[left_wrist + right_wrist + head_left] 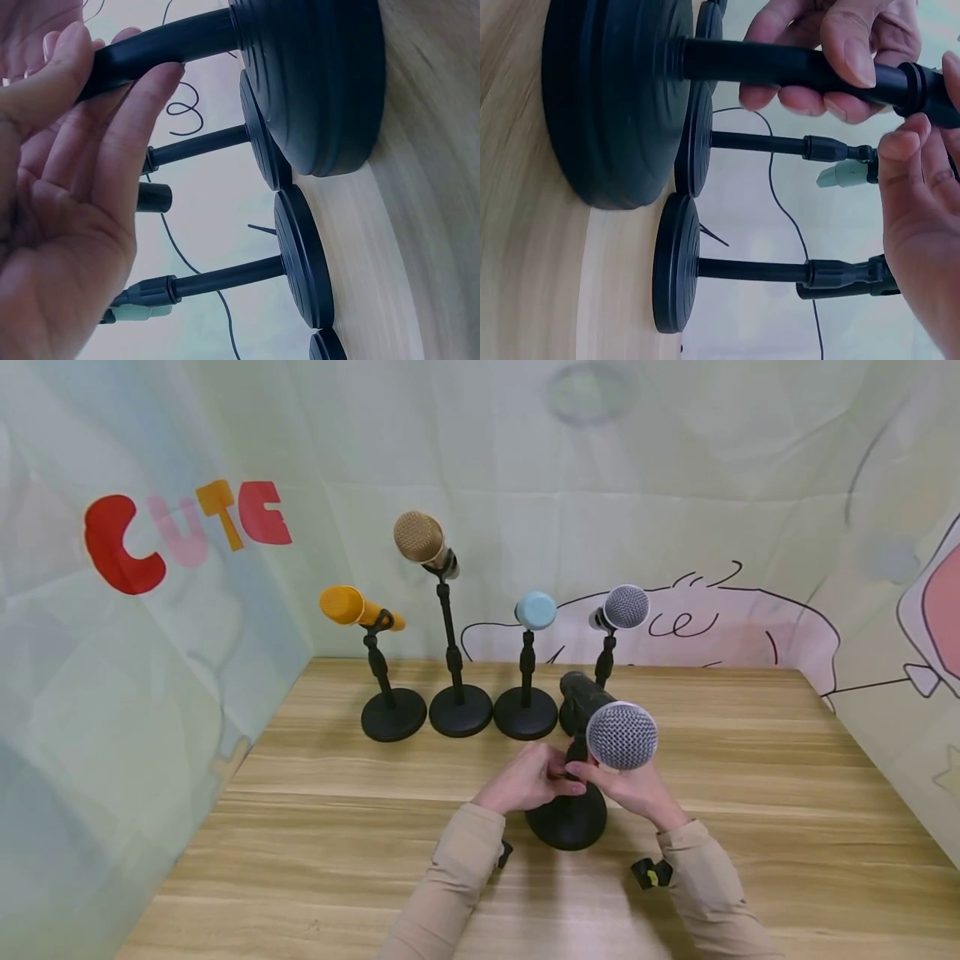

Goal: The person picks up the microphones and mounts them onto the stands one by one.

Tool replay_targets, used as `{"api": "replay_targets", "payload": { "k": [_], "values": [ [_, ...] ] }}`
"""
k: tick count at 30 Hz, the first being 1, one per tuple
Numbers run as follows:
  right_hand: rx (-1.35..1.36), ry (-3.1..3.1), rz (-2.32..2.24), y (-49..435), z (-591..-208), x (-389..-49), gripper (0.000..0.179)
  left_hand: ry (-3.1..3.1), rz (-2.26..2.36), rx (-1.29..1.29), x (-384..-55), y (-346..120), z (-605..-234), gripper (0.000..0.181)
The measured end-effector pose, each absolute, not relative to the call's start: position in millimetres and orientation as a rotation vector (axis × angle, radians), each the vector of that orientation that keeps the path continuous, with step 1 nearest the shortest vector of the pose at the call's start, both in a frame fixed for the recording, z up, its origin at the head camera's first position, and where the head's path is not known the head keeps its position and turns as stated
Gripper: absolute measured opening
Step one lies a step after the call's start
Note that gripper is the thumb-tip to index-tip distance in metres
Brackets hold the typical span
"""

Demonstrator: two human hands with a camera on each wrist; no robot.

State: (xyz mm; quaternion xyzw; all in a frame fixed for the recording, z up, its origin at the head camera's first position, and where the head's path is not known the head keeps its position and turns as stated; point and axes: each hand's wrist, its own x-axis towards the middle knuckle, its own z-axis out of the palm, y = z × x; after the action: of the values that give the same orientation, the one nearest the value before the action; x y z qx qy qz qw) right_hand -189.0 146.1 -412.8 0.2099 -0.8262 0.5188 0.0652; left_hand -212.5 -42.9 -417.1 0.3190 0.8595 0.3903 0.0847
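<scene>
A black microphone (621, 737) with a silver mesh head sits at the top of a desk stand with a round black base (567, 820), its head tilted toward me. My left hand (525, 779) grips the stand's black pole (780, 66) between thumb and fingers, below the collar. Higher up, my right hand (922, 217) pinches the collar (921, 86) where the pole meets the upper part. In the left wrist view, the left hand's fingers curl around the pole above the thick base (315, 82). The microphone partly hides the right fingers in the head view.
Behind stands a row of stands with a yellow microphone (352, 606), a taller gold one (420, 537), a light blue one (537, 610) and a silver-headed one (627, 607). Small black clips, one with yellow inside (651, 874), lie near my sleeves on the wooden table (300, 860).
</scene>
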Motion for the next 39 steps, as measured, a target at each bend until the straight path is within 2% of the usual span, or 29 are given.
{"api": "replay_targets", "payload": {
  "k": [9, 15, 20, 25, 32, 36, 39],
  "values": [
    [0.820, -2.417, 1.535, 147, -418, -191, 0.026, 2.575, 1.176, 0.943, -213, -42, -419, 0.010],
    [0.756, -2.503, 1.592, 144, -418, -190, 0.029, 2.577, 1.217, 0.913, -213, -43, -419, 0.010],
    [0.649, -2.526, 1.591, 140, -417, -189, 0.018, 2.570, 1.244, 0.850, -213, -44, -419, 0.015],
    [0.648, -2.496, 1.644, 140, -420, -191, 0.017, 2.565, 1.242, 0.835, -214, -45, -420, 0.016],
    [0.796, -2.426, 1.691, 149, -423, -190, 0.033, 2.507, 1.173, 1.007, -219, -48, -424, 0.011],
    [0.821, -2.401, 1.660, 150, -422, -190, 0.027, 2.483, 1.134, 1.112, -221, -49, -426, 0.008],
    [0.774, -2.441, 1.606, 151, -421, -189, 0.014, 2.491, 1.131, 1.148, -221, -49, -426, 0.009]
  ]
}}
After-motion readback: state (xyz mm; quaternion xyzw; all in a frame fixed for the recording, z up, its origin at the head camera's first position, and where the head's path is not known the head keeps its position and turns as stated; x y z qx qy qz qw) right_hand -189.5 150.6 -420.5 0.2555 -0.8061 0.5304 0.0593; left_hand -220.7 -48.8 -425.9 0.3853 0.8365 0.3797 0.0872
